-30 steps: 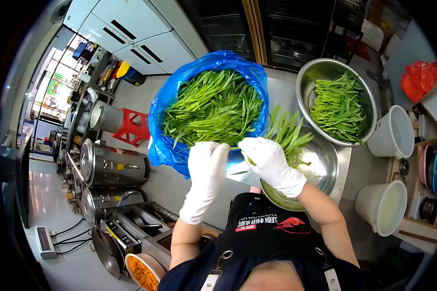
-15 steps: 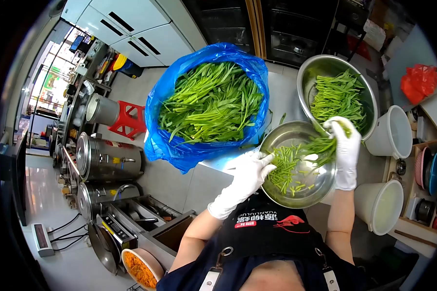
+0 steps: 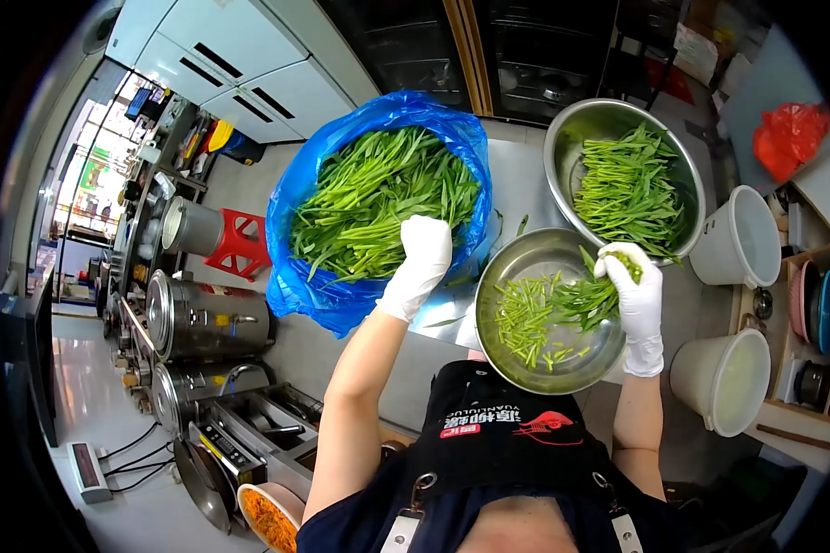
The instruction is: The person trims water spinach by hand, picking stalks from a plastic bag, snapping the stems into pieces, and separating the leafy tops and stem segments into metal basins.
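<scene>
My right hand [image 3: 634, 290], in a white glove, is closed round a bunch of water spinach [image 3: 586, 300]; its leafy part hangs over a steel basin [image 3: 563, 371]. Short cut stems [image 3: 523, 323] lie in that basin. In a white glove too, my left hand [image 3: 425, 253] is curled over the greens at the near side of a blue plastic bag [image 3: 295, 300]. Its fingertips are turned down and hidden, so what they grip does not show. The bag is full of long-stemmed water spinach [image 3: 378, 198]. A larger steel bowl [image 3: 557, 152] behind the basin holds a neatly laid pile of greens [image 3: 627, 184].
A metal table [image 3: 512, 170] carries the bag and bowls. Two white buckets [image 3: 721, 382] stand at the right, near shelves. Steel pots [image 3: 217, 318] and a red stool [image 3: 243, 241] are at the left. Shredded orange food [image 3: 269, 518] fills a tub at lower left.
My left hand has left the cut stems in the basin and moved up and left onto the greens in the bag. My right hand still holds its bunch. The view has shifted slightly.
</scene>
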{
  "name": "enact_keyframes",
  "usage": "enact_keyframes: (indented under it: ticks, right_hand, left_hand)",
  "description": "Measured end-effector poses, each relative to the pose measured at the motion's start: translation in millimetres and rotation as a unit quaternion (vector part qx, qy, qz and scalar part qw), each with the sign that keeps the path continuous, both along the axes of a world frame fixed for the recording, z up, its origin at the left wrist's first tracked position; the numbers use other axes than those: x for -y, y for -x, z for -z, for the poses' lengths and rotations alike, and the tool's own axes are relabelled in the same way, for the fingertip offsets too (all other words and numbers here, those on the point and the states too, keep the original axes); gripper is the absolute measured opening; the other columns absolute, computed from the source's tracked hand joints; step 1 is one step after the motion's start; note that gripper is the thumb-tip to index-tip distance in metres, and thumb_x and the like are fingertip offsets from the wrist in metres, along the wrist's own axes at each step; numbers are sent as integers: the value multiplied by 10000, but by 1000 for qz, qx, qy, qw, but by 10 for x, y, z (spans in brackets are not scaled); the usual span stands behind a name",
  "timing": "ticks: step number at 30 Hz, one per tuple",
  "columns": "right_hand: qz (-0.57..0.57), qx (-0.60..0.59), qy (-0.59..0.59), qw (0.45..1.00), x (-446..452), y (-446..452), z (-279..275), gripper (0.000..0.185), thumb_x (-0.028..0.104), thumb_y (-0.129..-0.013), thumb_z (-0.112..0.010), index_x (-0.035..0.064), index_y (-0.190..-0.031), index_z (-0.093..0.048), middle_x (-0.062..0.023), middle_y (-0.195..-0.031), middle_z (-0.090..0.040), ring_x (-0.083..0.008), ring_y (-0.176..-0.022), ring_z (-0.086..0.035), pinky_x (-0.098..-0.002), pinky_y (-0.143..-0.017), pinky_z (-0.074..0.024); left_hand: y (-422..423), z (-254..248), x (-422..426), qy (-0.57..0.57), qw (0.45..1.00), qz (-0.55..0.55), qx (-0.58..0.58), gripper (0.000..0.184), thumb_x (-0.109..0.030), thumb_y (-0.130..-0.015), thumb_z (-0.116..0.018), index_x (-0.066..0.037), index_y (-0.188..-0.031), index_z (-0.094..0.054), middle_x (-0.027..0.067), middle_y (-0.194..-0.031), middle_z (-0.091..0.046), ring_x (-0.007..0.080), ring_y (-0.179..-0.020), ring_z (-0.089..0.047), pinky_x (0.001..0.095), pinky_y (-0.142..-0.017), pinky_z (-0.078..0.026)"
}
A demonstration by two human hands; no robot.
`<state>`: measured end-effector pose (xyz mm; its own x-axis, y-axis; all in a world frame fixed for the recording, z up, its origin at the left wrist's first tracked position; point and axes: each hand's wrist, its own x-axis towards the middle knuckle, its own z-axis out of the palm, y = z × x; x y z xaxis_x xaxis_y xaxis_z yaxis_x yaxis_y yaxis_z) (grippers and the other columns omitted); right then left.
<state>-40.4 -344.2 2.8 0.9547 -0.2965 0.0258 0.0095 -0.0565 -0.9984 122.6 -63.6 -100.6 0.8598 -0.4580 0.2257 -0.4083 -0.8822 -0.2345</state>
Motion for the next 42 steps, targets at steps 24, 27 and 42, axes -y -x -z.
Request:
enact_keyframes:
  ticks: [24, 27, 42]
  right_hand:
    - [-55, 118, 179, 975, -406, -251, 61, 126, 69, -839, -693, 6, -940, -650, -115, -868, -686, -180, -752, -671, -289, -691, -522]
    - [-71, 274, 373, 883, -593, -413, -109, 159, 78, -805, -675, 65, -960, -645, -77, -787, -625, -243, -705, -631, -346, -638, -509]
    - [-122, 266, 569, 769, -522, -644, 80, 172, 110, -750, -665, 106, -918, -628, -53, -755, -559, -232, -722, -591, -351, -631, -488]
  left_hand:
    - [255, -1375, -129, 365, 870, -69, -323, 232, -183, -777, -698, 35, -853, -720, 118, -700, -675, 152, -626, -600, 295, -637, -489]
    - [342, -1426, -77, 358, 856, -39, -370, 208, -166, -772, -708, 35, -826, -713, 107, -696, -669, 142, -626, -593, 290, -634, -490]
    - [431, -1558, -342, 394, 814, 83, -419, 234, -162, -902, -655, -14, -1072, -714, 96, -962, -693, 157, -848, -628, 293, -789, -496]
